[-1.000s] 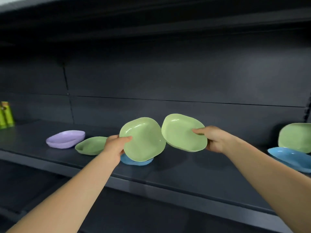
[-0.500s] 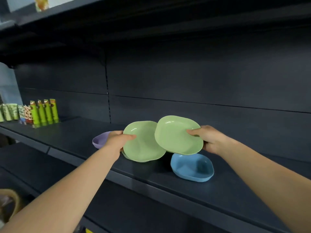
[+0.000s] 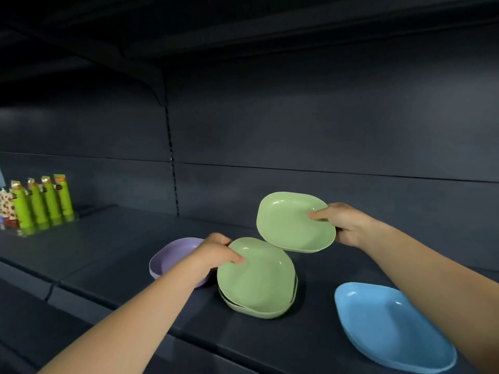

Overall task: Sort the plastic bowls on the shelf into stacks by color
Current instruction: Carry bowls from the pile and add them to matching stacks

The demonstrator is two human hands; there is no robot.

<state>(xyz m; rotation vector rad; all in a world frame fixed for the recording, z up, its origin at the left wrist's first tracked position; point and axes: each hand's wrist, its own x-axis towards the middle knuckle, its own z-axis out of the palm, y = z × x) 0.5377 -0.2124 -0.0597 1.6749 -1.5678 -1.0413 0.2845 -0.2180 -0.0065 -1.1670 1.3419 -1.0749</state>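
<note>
Your left hand [image 3: 216, 252] pinches the top bowl [image 3: 256, 276] on the green stack [image 3: 259, 310]; right hand [image 3: 343, 225] pinches another green bowl [image 3: 291, 222]. Seat, release, then nest squarely.

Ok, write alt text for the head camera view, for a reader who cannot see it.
A person's left hand grips a pale green plastic bowl on top of a green stack on a dark grey metal shelf, while the right hand holds a second green plastic bowl above it. A lilac plastic bowl sits left, a blue plastic bowl right.
</note>
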